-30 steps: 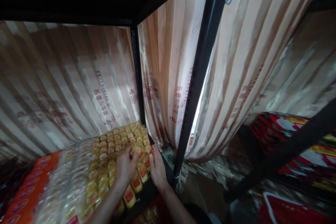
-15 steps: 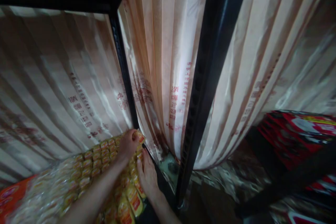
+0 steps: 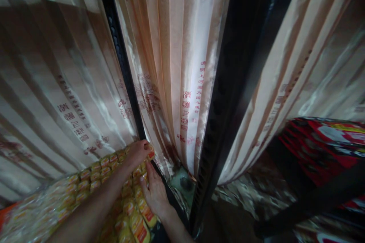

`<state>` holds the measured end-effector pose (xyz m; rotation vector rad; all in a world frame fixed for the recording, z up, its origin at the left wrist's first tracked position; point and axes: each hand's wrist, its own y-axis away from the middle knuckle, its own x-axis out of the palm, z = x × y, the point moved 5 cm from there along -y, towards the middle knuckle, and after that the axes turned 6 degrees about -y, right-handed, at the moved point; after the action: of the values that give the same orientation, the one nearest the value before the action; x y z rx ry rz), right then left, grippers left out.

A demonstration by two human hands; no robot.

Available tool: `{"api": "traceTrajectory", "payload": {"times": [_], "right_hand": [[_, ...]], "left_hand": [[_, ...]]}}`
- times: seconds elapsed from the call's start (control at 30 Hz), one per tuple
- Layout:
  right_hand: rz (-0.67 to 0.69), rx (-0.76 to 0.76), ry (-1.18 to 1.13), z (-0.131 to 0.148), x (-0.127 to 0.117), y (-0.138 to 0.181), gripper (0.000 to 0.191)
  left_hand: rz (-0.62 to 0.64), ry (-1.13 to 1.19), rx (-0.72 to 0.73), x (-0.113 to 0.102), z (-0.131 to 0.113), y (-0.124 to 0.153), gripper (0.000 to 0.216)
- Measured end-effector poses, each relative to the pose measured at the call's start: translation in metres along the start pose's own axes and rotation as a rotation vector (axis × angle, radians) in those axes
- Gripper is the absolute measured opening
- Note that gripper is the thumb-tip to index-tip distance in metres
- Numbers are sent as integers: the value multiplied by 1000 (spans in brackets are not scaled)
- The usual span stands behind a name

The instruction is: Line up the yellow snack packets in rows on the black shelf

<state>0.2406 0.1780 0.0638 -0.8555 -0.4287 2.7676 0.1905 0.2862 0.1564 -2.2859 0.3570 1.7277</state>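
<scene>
Rows of small yellow packets [image 3: 139, 228] with red-and-orange labels are packed on a shelf at the lower left. At the far right corner of the rows, my left hand [image 3: 137, 153] has its fingers closed on one yellow packet [image 3: 150, 154]. Nearer to me, my right hand [image 3: 156, 191] lies open along the rows' right edge, its fingers stretched forward and its thumb apart. Its palm side faces the packets and seems to touch them. My left forearm hides part of the rows.
A black perforated post [image 3: 216, 114] stands close on my right, and a thinner black post [image 3: 125, 68] rises behind the packets. Pleated cream curtains [image 3: 159, 38] hang around the shelf. Clear wrapped packs [image 3: 31, 212] lie at left; red packages [image 3: 319, 144] are stacked at right.
The view has shifted, so the near post looks wider and the packets sit further left. Both hands keep nearly the same places at the corner and edge of the rows.
</scene>
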Motion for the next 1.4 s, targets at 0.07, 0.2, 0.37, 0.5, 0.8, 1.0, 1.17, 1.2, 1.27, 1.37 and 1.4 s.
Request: {"api": "traceTrajectory", "payload": {"times": [0.07, 0.2, 0.37, 0.5, 0.8, 1.0, 1.17, 1.2, 1.27, 1.37, 1.4], "right_hand": [[15, 1, 2, 1, 0, 0, 54], [22, 20, 0, 3, 0, 1, 55], [50, 55, 19, 3, 2, 2, 55], [-28, 45, 39, 3, -1, 2, 52], [-6, 32, -28, 5, -2, 3, 51], [78, 79, -71, 4, -2, 1, 56], [53, 66, -46, 3, -1, 1, 54], [44, 65, -26, 3, 0, 1, 54], [2, 59, 24, 4, 0, 1, 52], [-78, 42, 84, 7, -3, 2, 50], [-90, 36, 93, 7, -3, 2, 49]], "left_hand": [[26, -46, 37, 6, -2, -2, 22], [49, -70, 43, 15, -1, -6, 19], [88, -94, 62, 17, 0, -11, 16], [101, -138, 90, 21, 1, -13, 18], [143, -209, 161, 28, -5, -18, 21], [213, -185, 194, 27, -5, -14, 22], [232, -161, 238, 27, -7, -14, 18], [234, -151, 246, 27, -8, -14, 17], [239, -133, 235, 28, -9, -14, 14], [277, -89, 186, 32, -11, -15, 12], [290, -70, 171, 34, -11, -16, 13]]}}
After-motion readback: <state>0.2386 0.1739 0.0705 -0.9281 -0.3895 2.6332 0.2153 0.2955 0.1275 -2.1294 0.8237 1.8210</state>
